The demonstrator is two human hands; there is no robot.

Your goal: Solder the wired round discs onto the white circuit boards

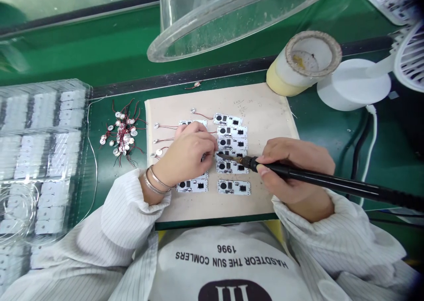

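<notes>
My right hand (294, 168) grips a black soldering iron (318, 179) like a pen. The iron's metal tip points left and reaches the right-hand column of small white circuit boards (232, 143). Opposite the tip, my left hand (194, 147) is closed in a pinch at the left edge of that column; whatever lies between its fingertips is hidden. A second column of boards, including a lower board (192, 186), is partly covered by my left hand. Small round discs on red wires, such as one disc (193, 110), lie beside the boards on a beige mat (261, 111).
A pile of wired discs (124, 135) lies left of the mat. Stacked clear trays (36, 146) with white pieces fill the far left. Behind the mat stand a tape-like roll (298, 62) and a white fan (354, 84). A clear fume hood (232, 23) hangs above.
</notes>
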